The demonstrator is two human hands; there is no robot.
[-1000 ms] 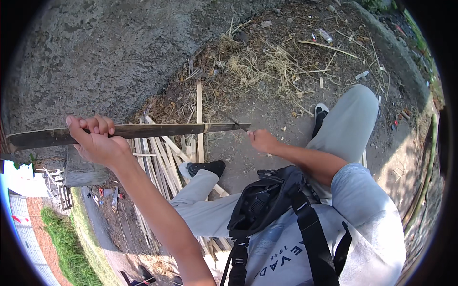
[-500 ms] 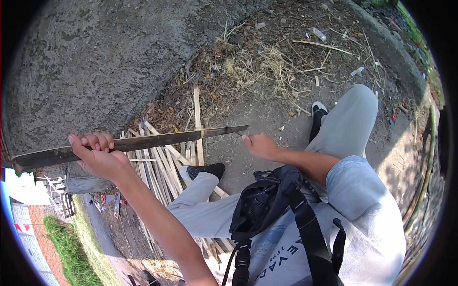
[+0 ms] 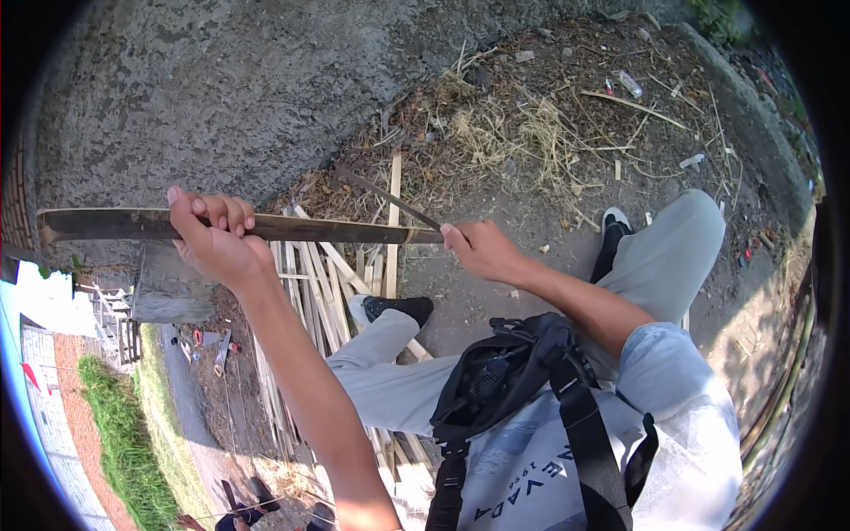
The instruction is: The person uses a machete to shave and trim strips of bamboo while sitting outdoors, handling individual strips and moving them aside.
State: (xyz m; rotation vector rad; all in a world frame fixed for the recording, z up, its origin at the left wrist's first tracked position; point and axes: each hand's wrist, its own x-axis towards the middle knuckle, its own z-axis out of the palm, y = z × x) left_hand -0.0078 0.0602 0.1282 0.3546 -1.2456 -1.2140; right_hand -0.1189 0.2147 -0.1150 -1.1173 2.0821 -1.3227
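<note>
A long dark brown piece of split bamboo [image 3: 328, 230] lies nearly level across the view, with a node near its right end. My left hand [image 3: 221, 243] is closed around it left of the middle, thumb pointing up. Closed by the bamboo's right end, my right hand [image 3: 487, 254] grips a knife [image 3: 387, 197]. The knife's thin dark blade slants up and left from my fist, beyond the bamboo. Its handle is hidden in my fingers. Whether the blade's base touches the bamboo I cannot tell.
Pale bamboo strips [image 3: 310, 283] lie heaped below the bamboo, by my left shoe [image 3: 394, 310]. Dry shavings [image 3: 522, 142] cover the ground ahead, beside a rough grey wall [image 3: 221, 97]. A black bag [image 3: 496, 372] hangs at my front. Another person [image 3: 243, 515] shows partly at lower left.
The knife blade has swung from the bamboo's right tip to slant up beyond it. My left hand and the bamboo have risen slightly; the right hand sits closer to the node.
</note>
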